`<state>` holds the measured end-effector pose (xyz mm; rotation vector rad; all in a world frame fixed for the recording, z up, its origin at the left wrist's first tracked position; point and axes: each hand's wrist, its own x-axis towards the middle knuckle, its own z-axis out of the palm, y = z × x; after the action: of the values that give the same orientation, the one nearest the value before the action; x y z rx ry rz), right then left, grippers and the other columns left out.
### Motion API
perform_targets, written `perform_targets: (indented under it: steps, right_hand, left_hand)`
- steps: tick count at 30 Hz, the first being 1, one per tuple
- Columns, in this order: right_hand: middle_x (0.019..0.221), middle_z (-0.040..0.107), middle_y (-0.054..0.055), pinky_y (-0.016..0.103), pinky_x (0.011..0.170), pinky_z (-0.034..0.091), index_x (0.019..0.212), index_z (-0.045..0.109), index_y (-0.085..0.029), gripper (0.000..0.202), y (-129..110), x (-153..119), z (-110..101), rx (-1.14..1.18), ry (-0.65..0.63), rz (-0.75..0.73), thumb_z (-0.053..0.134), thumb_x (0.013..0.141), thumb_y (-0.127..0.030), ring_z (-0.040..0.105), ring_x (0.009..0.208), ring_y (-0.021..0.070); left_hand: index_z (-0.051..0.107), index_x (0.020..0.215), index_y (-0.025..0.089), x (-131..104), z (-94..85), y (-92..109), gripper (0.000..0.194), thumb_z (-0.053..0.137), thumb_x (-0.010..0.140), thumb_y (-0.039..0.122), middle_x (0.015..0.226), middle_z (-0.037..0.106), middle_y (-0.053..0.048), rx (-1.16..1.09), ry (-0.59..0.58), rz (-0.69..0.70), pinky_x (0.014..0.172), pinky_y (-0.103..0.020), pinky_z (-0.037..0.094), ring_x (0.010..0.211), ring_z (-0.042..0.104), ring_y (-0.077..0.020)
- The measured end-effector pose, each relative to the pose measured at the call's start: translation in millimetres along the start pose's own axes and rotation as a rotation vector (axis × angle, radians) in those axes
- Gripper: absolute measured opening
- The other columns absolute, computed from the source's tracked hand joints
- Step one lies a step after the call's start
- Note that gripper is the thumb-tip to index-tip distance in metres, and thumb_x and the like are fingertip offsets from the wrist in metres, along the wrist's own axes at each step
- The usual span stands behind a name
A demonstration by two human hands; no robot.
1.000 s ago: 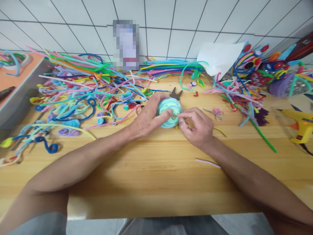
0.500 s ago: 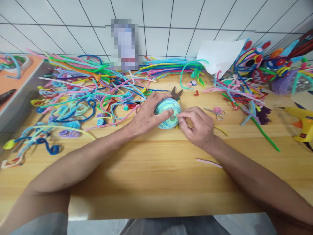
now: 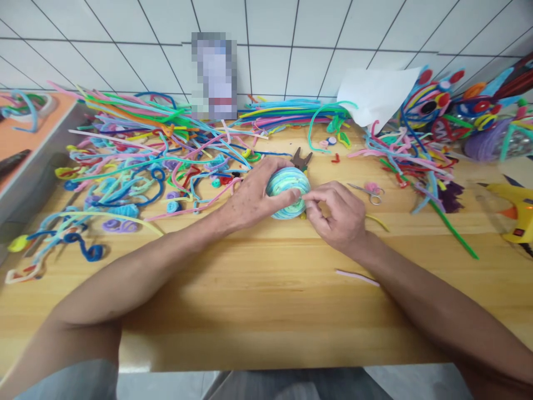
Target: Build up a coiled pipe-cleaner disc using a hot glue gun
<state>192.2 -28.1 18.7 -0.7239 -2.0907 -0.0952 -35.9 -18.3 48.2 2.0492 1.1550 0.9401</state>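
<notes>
A round coil of blue, green and pale yellow pipe cleaners [image 3: 287, 179] sits near the middle of the wooden table. My left hand [image 3: 260, 194] grips it from the left, fingers round the far side and thumb across its face. At the coil's right edge, my right hand [image 3: 336, 214] is closed in a pinch, thumb and forefinger together. Whatever lies between those fingertips is too small to make out. Just behind the coil lie pliers [image 3: 302, 159] with dark jaws, their handles partly hidden by it.
Many loose pipe cleaners [image 3: 125, 150] cover the table's left and back. Small scissors [image 3: 368, 193] lie to the right, with a yellow glue gun [image 3: 518, 211] at the far right. Decorated figures [image 3: 433, 105] and a white sheet [image 3: 375, 94] stand at the back right against the tiled wall.
The view has shifted slightly. Both hands stay on the coil in nearly the same pose, with the left thumb still across its face.
</notes>
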Motion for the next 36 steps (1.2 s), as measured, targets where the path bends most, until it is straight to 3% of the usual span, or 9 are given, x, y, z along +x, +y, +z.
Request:
perform_targets:
  steps: [6,13,18,24,31,36]
  right_hand:
    - [0.091,0.075,0.003,0.038,0.074,0.058,0.115,0.066,-0.027,0.025,0.6,-1.1,-0.2,0.046,-0.016,0.008,0.065,0.095,-0.013,0.072,0.083,0.0223]
    - [0.087,0.075,0.001,0.036,0.073,0.057,0.111,0.068,-0.027,0.025,0.6,-0.2,-0.1,0.061,0.014,0.049,0.065,0.093,-0.009,0.072,0.082,0.0213]
    - [0.085,0.076,0.000,0.034,0.071,0.055,0.106,0.070,-0.027,0.025,-0.2,0.6,-0.3,0.055,0.015,0.070,0.066,0.091,-0.008,0.072,0.079,0.0203]
    - [0.081,0.075,-0.001,0.034,0.068,0.054,0.100,0.068,-0.027,0.020,-5.4,2.3,-1.7,0.037,-0.010,0.078,0.066,0.091,-0.010,0.072,0.073,0.0202]
    - [0.081,0.074,-0.001,0.032,0.067,0.053,0.099,0.067,-0.027,0.018,-7.0,2.3,-1.4,0.050,-0.017,0.112,0.065,0.093,-0.010,0.070,0.071,0.0185]
    - [0.081,0.075,-0.001,0.033,0.068,0.054,0.099,0.070,-0.028,0.019,-8.4,3.8,-2.8,0.088,-0.019,0.132,0.066,0.092,-0.010,0.071,0.072,0.0190]
  left_hand:
    - [0.060,0.128,0.019,-0.1,0.9,-2.4,0.044,0.070,0.093,0.045,0.126,0.072,-0.009,-0.002,0.052,-0.049,0.105,-0.041,0.058,0.115,0.070,-0.0252]
    - [0.063,0.138,0.021,-1.9,5.9,-8.3,0.048,0.070,0.096,0.042,0.139,0.070,-0.010,0.108,0.144,0.034,0.117,-0.044,0.052,0.132,0.064,-0.0276]
    - [0.064,0.132,0.023,-1.5,4.7,-5.2,0.041,0.071,0.095,0.040,0.134,0.071,-0.009,0.160,0.118,0.035,0.115,-0.045,0.052,0.129,0.063,-0.0274]
    - [0.058,0.124,0.021,-0.4,3.1,-2.2,0.041,0.074,0.091,0.040,0.124,0.070,-0.008,0.027,0.098,-0.025,0.102,-0.039,0.058,0.113,0.069,-0.0238]
    - [0.059,0.139,0.023,2.4,-2.7,-7.3,0.052,0.074,0.093,0.041,0.141,0.067,-0.010,0.136,0.015,0.086,0.119,-0.045,0.050,0.133,0.063,-0.0280]
    - [0.064,0.128,0.021,2.8,-3.1,-7.1,0.041,0.073,0.091,0.038,0.130,0.072,-0.008,0.142,0.014,0.082,0.112,-0.043,0.055,0.122,0.068,-0.0263]
